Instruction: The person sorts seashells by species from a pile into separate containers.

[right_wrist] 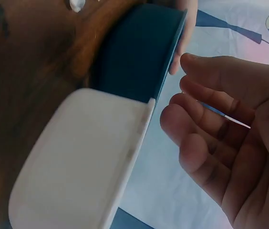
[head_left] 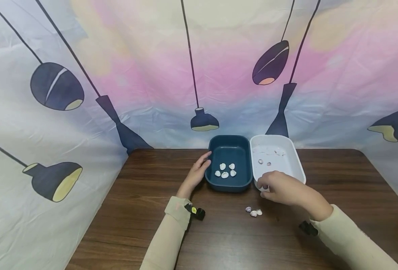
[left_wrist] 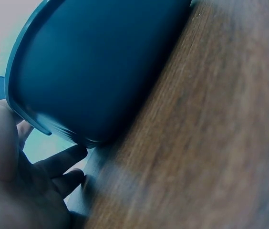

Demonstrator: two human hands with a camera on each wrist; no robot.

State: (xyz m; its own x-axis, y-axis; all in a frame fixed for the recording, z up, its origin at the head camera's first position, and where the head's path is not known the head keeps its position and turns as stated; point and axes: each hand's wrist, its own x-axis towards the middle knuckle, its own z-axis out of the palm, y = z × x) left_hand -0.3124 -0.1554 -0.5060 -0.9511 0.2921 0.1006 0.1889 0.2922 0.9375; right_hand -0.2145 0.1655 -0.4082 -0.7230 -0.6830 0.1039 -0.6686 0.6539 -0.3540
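Left hand [head_left: 197,173] rests with relaxed fingers against the blue tray [head_left: 229,150] at its 9 o'clock side, five white shells [head_left: 224,170] inside. Right hand [head_left: 278,187] hovers loose-fingered and empty over the white tray [head_left: 295,161] at its 6 o'clock rim; three shells [head_left: 254,212] lie on the table [head_left: 134,210].

Two bare hands, the left hand [head_left: 199,170] and right hand [head_left: 280,187], emerge from long cream sleeves [head_left: 172,232]; a small black camera unit [head_left: 195,212], marked yellow, sits at each wrist.
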